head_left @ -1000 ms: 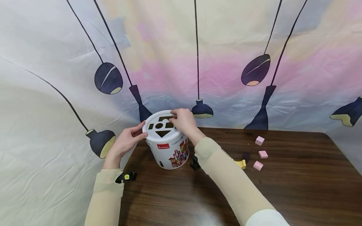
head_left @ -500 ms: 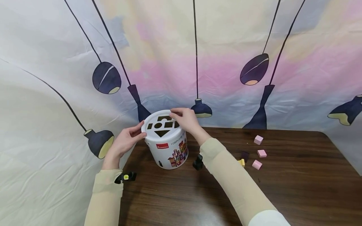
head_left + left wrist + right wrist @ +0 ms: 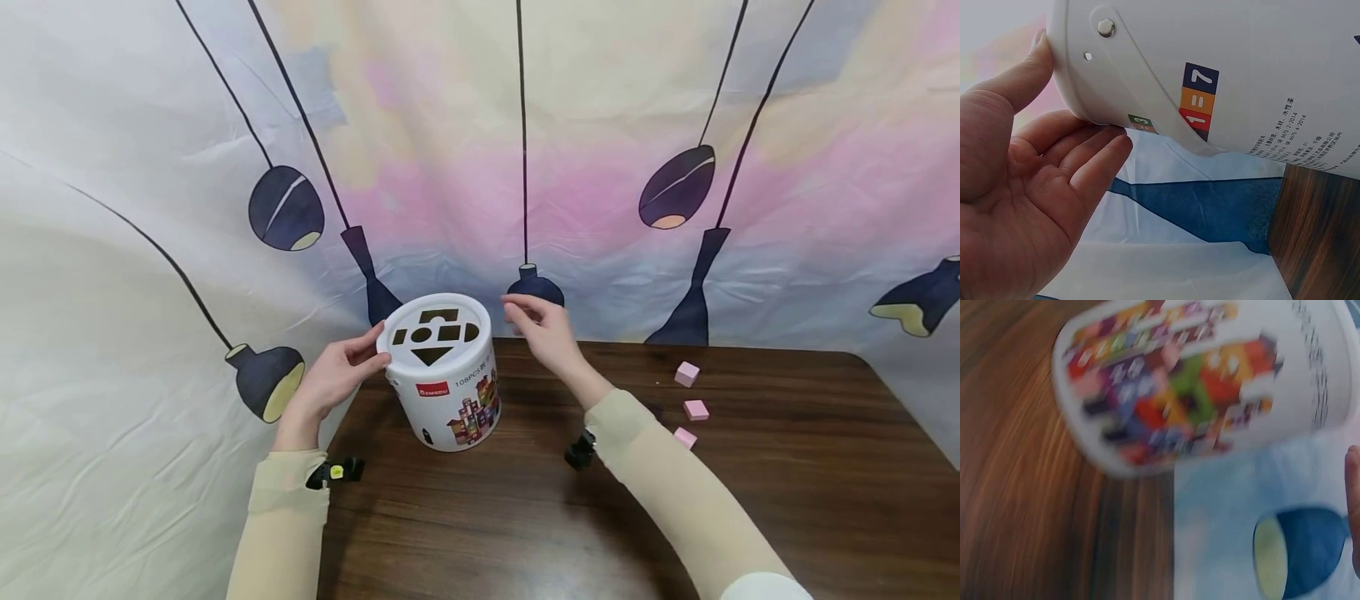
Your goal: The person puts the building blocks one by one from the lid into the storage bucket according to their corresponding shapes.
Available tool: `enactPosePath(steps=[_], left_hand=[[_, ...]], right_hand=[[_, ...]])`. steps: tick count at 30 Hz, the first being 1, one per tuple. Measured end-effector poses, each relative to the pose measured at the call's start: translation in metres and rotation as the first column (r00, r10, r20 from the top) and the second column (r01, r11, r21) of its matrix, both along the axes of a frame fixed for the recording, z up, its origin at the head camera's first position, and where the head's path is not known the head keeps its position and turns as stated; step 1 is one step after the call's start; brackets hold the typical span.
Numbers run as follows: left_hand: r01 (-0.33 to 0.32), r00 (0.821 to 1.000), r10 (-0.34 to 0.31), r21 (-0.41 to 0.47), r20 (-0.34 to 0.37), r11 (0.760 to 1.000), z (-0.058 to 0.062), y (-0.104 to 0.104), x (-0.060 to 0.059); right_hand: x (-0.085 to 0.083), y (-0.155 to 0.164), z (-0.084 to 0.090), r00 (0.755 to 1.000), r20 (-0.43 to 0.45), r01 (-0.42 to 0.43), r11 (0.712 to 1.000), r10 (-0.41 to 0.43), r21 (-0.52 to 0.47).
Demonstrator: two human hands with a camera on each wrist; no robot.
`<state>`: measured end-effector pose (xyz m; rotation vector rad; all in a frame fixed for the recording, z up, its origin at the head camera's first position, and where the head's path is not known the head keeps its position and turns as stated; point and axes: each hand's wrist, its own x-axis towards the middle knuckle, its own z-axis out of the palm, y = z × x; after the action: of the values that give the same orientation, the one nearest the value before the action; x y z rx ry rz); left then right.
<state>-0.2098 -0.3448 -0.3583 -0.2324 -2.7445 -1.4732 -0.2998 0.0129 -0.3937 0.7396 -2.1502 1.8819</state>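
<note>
A white bucket (image 3: 438, 417) with printed block pictures stands upright on the table. Its white lid (image 3: 407, 319) has several shaped holes, among them a triangle, a circle and an arch. My left hand (image 3: 337, 371) rests on the bucket's left rim. In the left wrist view, the thumb touches the lid's edge, and the fairly straight fingers (image 3: 1100, 156) lie along the side near the white handle (image 3: 1147, 75). Right of the bucket, my right hand (image 3: 551, 337) hovers apart from it, fingers loosely bent with nothing seen between them. Only a fingertip (image 3: 1354, 494) shows in the right wrist view.
Three pink blocks, a far one (image 3: 686, 373), a middle one (image 3: 696, 410) and a near one (image 3: 685, 437), lie on the brown table (image 3: 465, 525) at right. My right sleeve (image 3: 675, 475) partly covers the nearest. A patterned cloth (image 3: 600, 192) hangs behind the table.
My right hand has left the lid and moved right, uncovering the half-round hole. The yellow block is now hidden behind my right arm. My left hand stays on the rim.
</note>
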Motion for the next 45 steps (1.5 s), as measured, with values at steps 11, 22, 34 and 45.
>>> enactPosePath(steps=[11,22,34,45], left_hand=[[0.011,1.0,-0.011,-0.021,0.003,1.0,0.001,0.001,0.001],[0.008,1.0,-0.008,-0.024,0.002,1.0,0.001,0.0,0.002],[0.003,1.0,-0.004,-0.032,-0.009,0.999,0.001,-0.002,0.001],[0.006,1.0,-0.006,-0.022,-0.009,1.0,0.001,-0.001,0.001]], right_hand=[[0.006,0.094,-0.045,0.989,0.064,0.129,0.986,-0.137,0.106],[0.008,0.143,-0.055,0.974,0.099,0.184,0.967,-0.203,0.175],[0.016,0.192,-0.077,0.965,0.161,0.153,0.939,-0.209,0.307],[0.046,0.22,-0.095,0.996,0.093,-0.05,0.786,-0.009,0.616]])
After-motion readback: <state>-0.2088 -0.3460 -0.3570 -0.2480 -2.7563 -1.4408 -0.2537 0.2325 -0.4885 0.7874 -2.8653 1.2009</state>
